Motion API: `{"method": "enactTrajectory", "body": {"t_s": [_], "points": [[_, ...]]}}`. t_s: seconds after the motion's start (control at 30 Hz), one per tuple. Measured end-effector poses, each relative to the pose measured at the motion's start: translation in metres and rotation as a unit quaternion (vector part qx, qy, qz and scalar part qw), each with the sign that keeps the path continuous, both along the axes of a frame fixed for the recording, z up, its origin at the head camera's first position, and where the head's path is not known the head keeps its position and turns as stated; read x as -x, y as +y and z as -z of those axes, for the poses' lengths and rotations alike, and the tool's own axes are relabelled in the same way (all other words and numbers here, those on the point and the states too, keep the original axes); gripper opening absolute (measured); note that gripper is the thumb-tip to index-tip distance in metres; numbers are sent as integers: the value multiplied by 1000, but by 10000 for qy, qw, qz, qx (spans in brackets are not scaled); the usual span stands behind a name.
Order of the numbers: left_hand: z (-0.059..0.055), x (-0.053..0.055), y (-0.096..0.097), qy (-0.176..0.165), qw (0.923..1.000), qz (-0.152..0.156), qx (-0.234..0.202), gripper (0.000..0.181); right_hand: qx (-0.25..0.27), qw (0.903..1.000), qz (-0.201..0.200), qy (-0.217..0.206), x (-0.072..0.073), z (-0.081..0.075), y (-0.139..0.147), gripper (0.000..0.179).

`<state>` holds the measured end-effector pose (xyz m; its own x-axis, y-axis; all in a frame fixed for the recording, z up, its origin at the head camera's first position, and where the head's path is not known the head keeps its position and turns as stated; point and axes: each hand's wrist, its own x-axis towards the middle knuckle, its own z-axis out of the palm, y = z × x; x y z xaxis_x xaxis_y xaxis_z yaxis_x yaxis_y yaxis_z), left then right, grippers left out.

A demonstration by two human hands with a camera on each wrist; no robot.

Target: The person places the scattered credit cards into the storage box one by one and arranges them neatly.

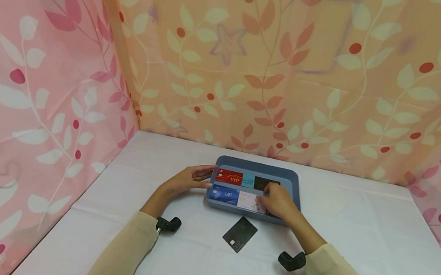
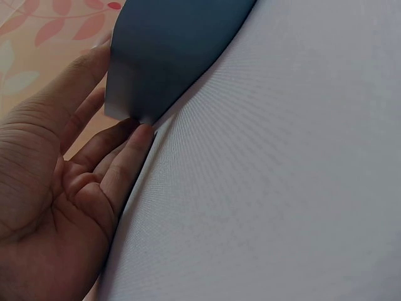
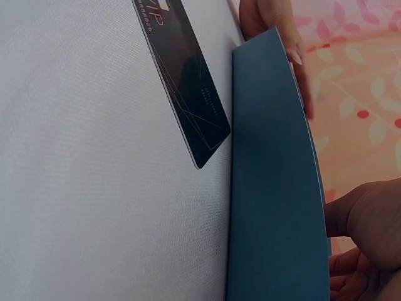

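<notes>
A blue-grey tray (image 1: 258, 166) stands on the white cloth. In its back row lie a red VIP card (image 1: 229, 177), a light-blue card (image 1: 248, 180) and a black card (image 1: 261, 182); in front are a blue VIP card (image 1: 224, 194) and a pale pink card (image 1: 248, 200). My left hand (image 1: 190, 181) touches the tray's left end with extended fingers. My right hand (image 1: 280, 201) reaches over the right part, thumb at the pink card, fingers near the black card. The tray wall (image 3: 276, 169) hides its fingertips in the right wrist view, so a grip cannot be told.
Another black card (image 1: 239, 234) lies slantwise on the cloth (image 1: 202, 266) in front of the tray. A leaf-patterned curtain (image 1: 272, 69) rises behind the table, with pink panels at both sides. Each wrist bears a black camera mount.
</notes>
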<state>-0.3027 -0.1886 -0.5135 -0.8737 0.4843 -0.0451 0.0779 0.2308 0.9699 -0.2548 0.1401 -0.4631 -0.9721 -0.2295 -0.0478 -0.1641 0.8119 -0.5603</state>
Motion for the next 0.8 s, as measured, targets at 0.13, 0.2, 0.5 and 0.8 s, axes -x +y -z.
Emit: {"method": "enactTrajectory", "body": {"t_s": [0.13,0.2,0.5,0.8], "points": [[-2,-1,0,-1,10000,-11,3,72,-37,10000,2,-6,-1,0,1,33],[-2,-1,0,-9,10000,-16,-3,72,-53,10000,-9,0,-1,0,1,33],[1,0,0,-59,10000,-23,-42,70,-249,9995,-20,192,-12,-10,0,40],[1,1,0,-30,9999,23,-102,71,-236,9970,-70,735,-36,-32,-4,41]]}}
